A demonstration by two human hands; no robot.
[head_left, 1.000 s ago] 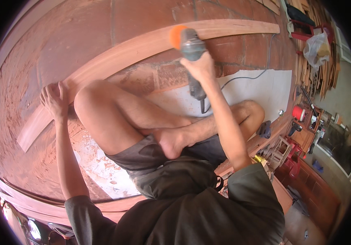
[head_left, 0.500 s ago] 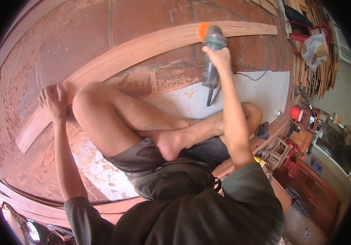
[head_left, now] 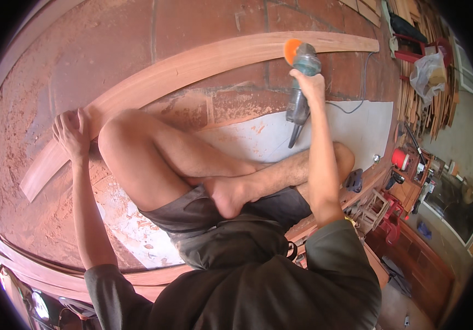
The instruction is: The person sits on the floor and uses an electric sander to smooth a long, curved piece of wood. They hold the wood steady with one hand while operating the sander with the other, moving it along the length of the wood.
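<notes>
- Nearest to me, the person sits in dark shorts [head_left: 176, 208] with the legs [head_left: 170, 140] crossed, so perhaps both arms may reach sideways freely.
- Under and beside the legs lies a white sheet [head_left: 352, 115], with reddish dust on it; I suppose it makes a cleaner seat.
- The left hand [head_left: 71, 136] lies across the board near its left end. Its fingers are bent over the wood and hold it, probably so that the board does not slide; how strongly they press, I cannot tell.
- The right hand [head_left: 309, 85] is closed around the body of a power tool [head_left: 298, 107], thumb along the near side. This grip, I think, lets one hand guide the weight.
- The tool's tail points back to the person, and its orange disc [head_left: 293, 51] is over the board, toward the right end. Whether the disc touches the wood, I cannot say surely.
- The board [head_left: 192, 69] itself is long and curved, lying flat on the tiled floor [head_left: 209, 22], in front of the knees, within reach of both arms.
- Past the tool, a thin cable [head_left: 364, 88] runs beside the right end.
- Farther right are a clear plastic bag [head_left: 429, 77] and stacked wood strips [head_left: 440, 110].
</notes>
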